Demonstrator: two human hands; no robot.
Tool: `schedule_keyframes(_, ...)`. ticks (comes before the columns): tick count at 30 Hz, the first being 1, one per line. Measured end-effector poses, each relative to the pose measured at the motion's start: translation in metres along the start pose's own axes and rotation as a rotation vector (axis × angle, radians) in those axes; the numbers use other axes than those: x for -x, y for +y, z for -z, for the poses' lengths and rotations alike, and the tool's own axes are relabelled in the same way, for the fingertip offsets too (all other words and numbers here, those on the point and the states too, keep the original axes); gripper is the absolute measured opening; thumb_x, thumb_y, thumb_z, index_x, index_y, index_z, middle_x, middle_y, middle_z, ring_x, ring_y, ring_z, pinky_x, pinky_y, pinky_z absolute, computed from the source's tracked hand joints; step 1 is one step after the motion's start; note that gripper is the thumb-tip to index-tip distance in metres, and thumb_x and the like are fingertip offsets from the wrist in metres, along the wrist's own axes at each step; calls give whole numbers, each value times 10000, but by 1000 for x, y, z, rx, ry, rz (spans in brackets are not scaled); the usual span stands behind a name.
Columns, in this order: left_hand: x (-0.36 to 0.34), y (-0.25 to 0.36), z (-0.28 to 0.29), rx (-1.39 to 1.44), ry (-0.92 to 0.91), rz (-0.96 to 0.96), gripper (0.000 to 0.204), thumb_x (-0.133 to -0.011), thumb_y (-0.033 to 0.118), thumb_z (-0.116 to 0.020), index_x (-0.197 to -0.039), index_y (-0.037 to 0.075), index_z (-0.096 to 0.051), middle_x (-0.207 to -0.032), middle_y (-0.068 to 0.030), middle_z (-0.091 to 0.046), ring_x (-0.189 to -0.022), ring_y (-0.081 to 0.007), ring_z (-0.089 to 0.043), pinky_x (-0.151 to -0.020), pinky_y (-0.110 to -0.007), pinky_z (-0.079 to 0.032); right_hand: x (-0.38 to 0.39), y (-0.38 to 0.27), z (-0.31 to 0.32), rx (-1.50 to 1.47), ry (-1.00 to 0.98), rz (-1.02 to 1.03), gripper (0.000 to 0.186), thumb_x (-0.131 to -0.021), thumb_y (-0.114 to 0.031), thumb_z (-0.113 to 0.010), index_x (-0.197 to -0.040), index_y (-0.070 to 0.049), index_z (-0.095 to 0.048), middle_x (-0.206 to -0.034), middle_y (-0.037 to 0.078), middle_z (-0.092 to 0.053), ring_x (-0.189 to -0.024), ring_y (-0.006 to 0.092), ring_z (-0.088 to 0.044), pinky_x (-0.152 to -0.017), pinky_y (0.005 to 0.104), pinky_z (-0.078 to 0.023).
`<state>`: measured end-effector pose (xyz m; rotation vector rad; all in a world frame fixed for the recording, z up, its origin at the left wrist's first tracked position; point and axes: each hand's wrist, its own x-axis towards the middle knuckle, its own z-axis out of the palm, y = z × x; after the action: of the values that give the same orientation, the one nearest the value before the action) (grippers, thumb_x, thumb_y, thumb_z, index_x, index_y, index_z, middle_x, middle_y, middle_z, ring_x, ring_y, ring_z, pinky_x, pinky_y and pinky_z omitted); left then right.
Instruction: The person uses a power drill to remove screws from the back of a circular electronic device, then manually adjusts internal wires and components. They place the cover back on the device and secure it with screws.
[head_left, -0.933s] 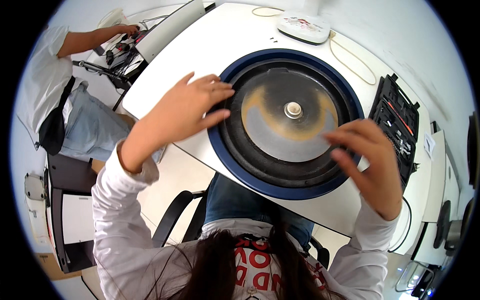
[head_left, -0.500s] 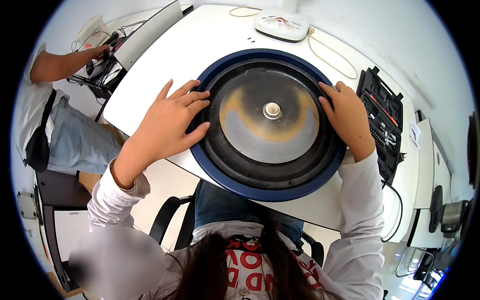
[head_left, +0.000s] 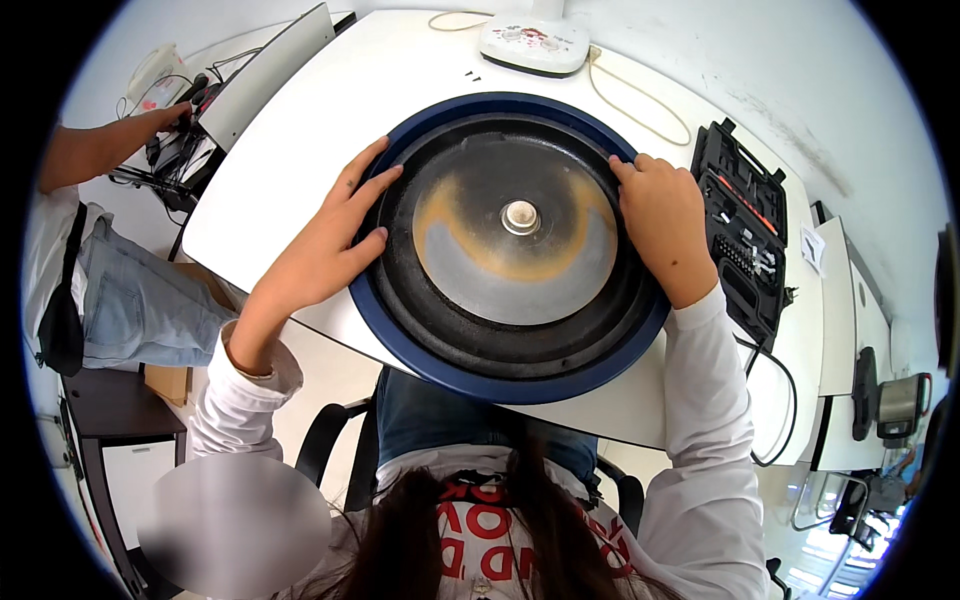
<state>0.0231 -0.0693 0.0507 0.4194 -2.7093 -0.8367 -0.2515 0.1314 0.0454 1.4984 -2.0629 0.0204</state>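
i have my left hand (head_left: pixel 325 245) spread flat and my right hand (head_left: pixel 665 225) curled on opposite rims of the round blue-rimmed pan (head_left: pixel 510 245), centre frame, equally near.

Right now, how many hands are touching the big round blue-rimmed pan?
2: the left hand lies flat on the pan's left rim, the right hand on its right rim. A co-worker's hand stays far left, off it.
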Motion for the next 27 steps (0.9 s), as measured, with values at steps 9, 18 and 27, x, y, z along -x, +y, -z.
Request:
schedule_keyframes(9,3,10,-4,37,84,77,651,-773,115,-462,-1414,65,-355,-1543,-109,-160,-1415,-293,-183,-1144,-409,-164,1,0,3,-93,-20,-41,257,-817,-79,-549,-1045,-89,-666,-736,55,-585,-744,212,-600,-644,347,-441)
schedule_keyframes(18,-1,17,-5,31,84,116,623,-768,144,-450,-1379,35,-397,-1527,-128,-210,-1406,-303,-210,-1138,-401,-172,4,1,5,-87,-40,-63,256,-813,-90,-555,-1043,-94,-666,-742,58,-589,-737,226,-602,-639,358,-448)
schedule_keyframes(27,-5,4,-9,123,108,-24,578,-788,171,-473,-1347,27,-429,-1521,-154,-214,-1406,-325,-201,-1132,-424,-170,6,0,-4,-191,90,-113,173,-841,-136,-568,-961,-63,-670,-734,85,-587,-723,248,-599,-625,370,-464)
